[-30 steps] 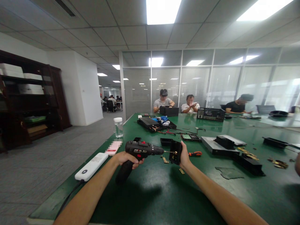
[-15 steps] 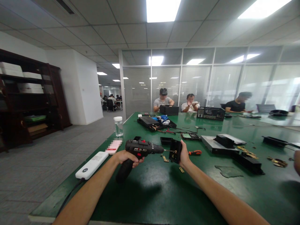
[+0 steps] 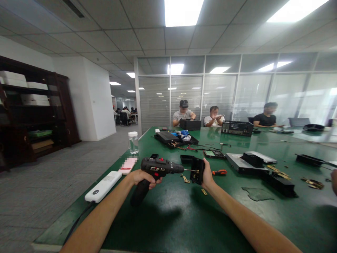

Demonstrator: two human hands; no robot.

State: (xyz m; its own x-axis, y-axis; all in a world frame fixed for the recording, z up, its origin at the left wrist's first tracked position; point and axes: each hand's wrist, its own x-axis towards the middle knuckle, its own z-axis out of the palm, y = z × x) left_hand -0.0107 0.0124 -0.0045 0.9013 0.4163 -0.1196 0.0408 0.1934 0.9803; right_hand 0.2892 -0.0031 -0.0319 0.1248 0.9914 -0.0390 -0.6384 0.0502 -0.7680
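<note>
My left hand (image 3: 147, 178) is closed around the grip of a black cordless drill (image 3: 155, 166), which points to the right. Its long thin bit reaches into a small black plastic box (image 3: 195, 170), where brass-coloured parts show at the tip. My right hand (image 3: 207, 174) grips that box from its right side and holds it up above the table, open face toward the drill. Just behind the right hand lies a screwdriver (image 3: 219, 172) with an orange and black handle. Small brass pieces (image 3: 185, 179) lie on the table below the bit.
On the green table (image 3: 163, 225) are a white power strip (image 3: 104, 186), a clear jar (image 3: 133, 144), a hard drive (image 3: 213, 154), a grey metal unit (image 3: 240, 163), a black casing (image 3: 280, 183) and a glass-like shard (image 3: 258, 194). People sit across the table; another person's hand (image 3: 334, 179) shows at right.
Both hands, the drill and the black box stay in nearly the same place. The seated person at the far right has raised their head slightly.
</note>
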